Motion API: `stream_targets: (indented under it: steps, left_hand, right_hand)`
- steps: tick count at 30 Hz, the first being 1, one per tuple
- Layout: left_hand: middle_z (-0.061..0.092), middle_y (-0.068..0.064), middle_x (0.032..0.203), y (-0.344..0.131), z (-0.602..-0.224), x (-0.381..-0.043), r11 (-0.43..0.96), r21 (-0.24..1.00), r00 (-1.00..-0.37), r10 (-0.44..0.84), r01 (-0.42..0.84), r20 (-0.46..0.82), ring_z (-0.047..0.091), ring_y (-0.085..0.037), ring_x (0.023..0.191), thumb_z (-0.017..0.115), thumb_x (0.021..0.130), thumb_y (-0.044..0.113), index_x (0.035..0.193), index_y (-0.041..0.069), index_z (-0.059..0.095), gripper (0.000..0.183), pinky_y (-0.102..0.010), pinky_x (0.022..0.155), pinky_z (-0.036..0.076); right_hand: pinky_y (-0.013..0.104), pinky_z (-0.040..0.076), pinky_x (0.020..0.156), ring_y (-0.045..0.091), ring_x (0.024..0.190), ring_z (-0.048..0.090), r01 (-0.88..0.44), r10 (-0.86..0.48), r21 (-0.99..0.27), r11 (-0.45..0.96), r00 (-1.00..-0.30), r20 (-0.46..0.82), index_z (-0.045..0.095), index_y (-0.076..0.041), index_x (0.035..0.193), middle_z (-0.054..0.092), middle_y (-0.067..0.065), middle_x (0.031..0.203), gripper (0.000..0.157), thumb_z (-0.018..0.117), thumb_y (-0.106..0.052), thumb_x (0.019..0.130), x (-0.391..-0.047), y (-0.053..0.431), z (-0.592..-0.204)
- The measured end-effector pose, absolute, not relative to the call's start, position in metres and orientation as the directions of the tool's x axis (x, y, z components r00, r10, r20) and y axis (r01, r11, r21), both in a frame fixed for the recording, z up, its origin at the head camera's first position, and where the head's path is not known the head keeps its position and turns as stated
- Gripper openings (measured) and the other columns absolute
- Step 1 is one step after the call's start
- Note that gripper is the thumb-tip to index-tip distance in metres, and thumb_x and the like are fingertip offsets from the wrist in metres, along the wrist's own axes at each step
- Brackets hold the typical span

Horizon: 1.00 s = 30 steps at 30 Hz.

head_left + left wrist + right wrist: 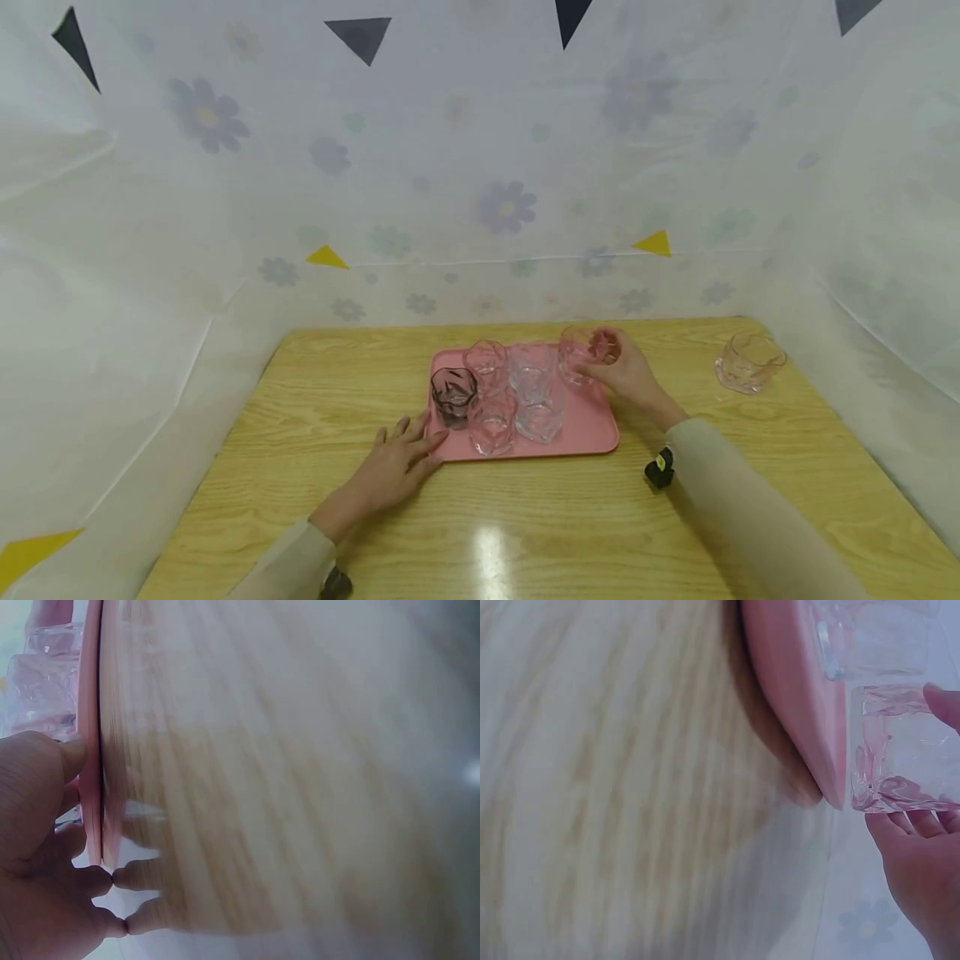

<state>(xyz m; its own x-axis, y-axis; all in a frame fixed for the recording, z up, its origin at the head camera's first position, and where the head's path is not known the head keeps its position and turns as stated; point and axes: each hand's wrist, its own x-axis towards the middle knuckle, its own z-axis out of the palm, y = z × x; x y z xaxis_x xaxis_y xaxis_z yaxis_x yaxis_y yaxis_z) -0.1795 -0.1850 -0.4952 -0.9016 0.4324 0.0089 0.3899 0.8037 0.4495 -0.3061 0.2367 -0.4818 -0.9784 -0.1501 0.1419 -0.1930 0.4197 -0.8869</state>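
A pink tray (581, 429) lies on the table, bearing several faceted glasses. At its far right corner my right hand (626, 371) grips a pink-tinted glass (576, 358) between thumb and fingers; the right wrist view shows this glass (907, 750) at the tray's edge. My left hand (393, 467) rests at the tray's near left corner, fingers spread and touching the rim. Nearest to it on the tray is a dark grey glass (453, 396). Beside that stand two pink glasses, one far (486, 362) and one near (491, 429), then two clear glasses, one far (531, 379) and one near (538, 421).
A pale amber-pink glass (750, 362) stands alone on the table at the right. The wooden table (315, 392) is bordered by white flower-patterned sheeting (420, 167) at the back and sides.
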Motion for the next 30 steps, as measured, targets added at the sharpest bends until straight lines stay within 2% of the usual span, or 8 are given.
stream_targets:
  steps: [3, 5, 11, 13, 16, 19, 21, 30]
  left_hand:
    - [0.026, -0.02, 0.172, -0.185, -0.495, -0.179, 0.805, 0.444, -0.902, 0.433, 0.392, 0.012, 0.024, -0.059, 0.155, 0.052, 0.111, 0.037, 0.154, 0.016, 0.055, 0.048, -0.083, 0.121, 0.012]
    - [0.025, -0.02, 0.172, -0.184, -0.495, -0.179, 0.807, 0.441, -0.902, 0.432, 0.393, 0.012, 0.024, -0.059, 0.154, 0.052, 0.111, 0.037, 0.154, 0.017, 0.055, 0.048, -0.082, 0.121, 0.012]
    - [0.024, -0.02, 0.173, -0.184, -0.495, -0.178, 0.81, 0.436, -0.903, 0.43, 0.392, 0.013, 0.024, -0.06, 0.154, 0.051, 0.111, 0.037, 0.155, 0.016, 0.055, 0.048, -0.083, 0.12, 0.012]
    - [0.024, -0.02, 0.173, -0.184, -0.495, -0.178, 0.809, 0.437, -0.903, 0.43, 0.392, 0.013, 0.023, -0.06, 0.154, 0.051, 0.112, 0.036, 0.155, 0.016, 0.055, 0.048, -0.083, 0.12, 0.012]
    - [0.024, -0.02, 0.173, -0.184, -0.494, -0.178, 0.808, 0.438, -0.901, 0.433, 0.394, 0.011, 0.023, -0.06, 0.154, 0.051, 0.112, 0.037, 0.155, 0.016, 0.055, 0.048, -0.083, 0.12, 0.012]
    - [0.024, -0.02, 0.173, -0.184, -0.494, -0.178, 0.808, 0.436, -0.899, 0.437, 0.397, 0.009, 0.024, -0.06, 0.154, 0.051, 0.112, 0.036, 0.155, 0.016, 0.054, 0.048, -0.083, 0.12, 0.012]
    - [0.024, -0.02, 0.173, -0.184, -0.494, -0.178, 0.807, 0.438, -0.899, 0.437, 0.397, 0.009, 0.024, -0.06, 0.154, 0.051, 0.112, 0.036, 0.155, 0.016, 0.054, 0.048, -0.083, 0.12, 0.012]
    - [0.024, -0.02, 0.173, -0.184, -0.492, -0.178, 0.805, 0.446, -0.9, 0.436, 0.391, 0.004, 0.023, -0.06, 0.154, 0.052, 0.111, 0.036, 0.155, 0.016, 0.054, 0.048, -0.083, 0.12, 0.011]
  right_hand:
    - [0.017, 0.048, 0.096, 0.036, 0.13, 0.058, -0.194, -0.14, -0.892, 0.408, -0.979, 0.149, 0.039, -0.003, 0.153, 0.054, 0.021, 0.143, 0.08, 0.084, -0.029, 0.093, -0.302, 0.246, -0.477]
    - [0.018, 0.048, 0.098, 0.037, 0.133, 0.056, -0.19, -0.129, -0.89, 0.415, -0.98, 0.15, 0.038, -0.004, 0.154, 0.053, 0.021, 0.144, 0.079, 0.082, -0.03, 0.094, -0.299, 0.254, -0.474]
    - [0.047, 0.049, 0.106, 0.039, 0.133, 0.054, -0.166, -0.069, -0.853, 0.494, -0.986, 0.153, 0.034, -0.003, 0.158, 0.053, 0.024, 0.145, 0.084, 0.08, -0.037, 0.096, -0.288, 0.278, -0.472]
    - [0.05, 0.049, 0.107, 0.041, 0.134, 0.053, -0.155, -0.052, -0.843, 0.516, -0.987, 0.15, 0.031, -0.002, 0.16, 0.052, 0.026, 0.147, 0.089, 0.08, -0.038, 0.096, -0.284, 0.287, -0.473]
    - [0.036, 0.052, 0.102, 0.04, 0.134, 0.053, -0.14, -0.031, -0.837, 0.53, -0.989, 0.146, 0.03, 0.0, 0.16, 0.051, 0.027, 0.148, 0.089, 0.079, -0.039, 0.096, -0.279, 0.301, -0.476]
    - [0.016, 0.051, 0.089, 0.038, 0.133, 0.054, -0.132, -0.012, -0.836, 0.533, -0.989, 0.148, 0.031, 0.0, 0.159, 0.05, 0.026, 0.148, 0.088, 0.079, -0.039, 0.096, -0.276, 0.313, -0.478]
    - [0.009, 0.048, 0.082, 0.036, 0.13, 0.054, -0.126, 0.001, -0.837, 0.533, -0.989, 0.149, 0.03, 0.001, 0.159, 0.05, 0.026, 0.148, 0.089, 0.079, -0.039, 0.096, -0.274, 0.321, -0.48]
    - [0.009, 0.05, 0.076, 0.001, 0.104, 0.054, -0.066, 0.079, -0.828, 0.557, -0.988, 0.132, 0.034, 0.002, 0.151, 0.052, 0.022, 0.138, 0.083, 0.078, -0.042, 0.096, -0.266, 0.343, -0.482]
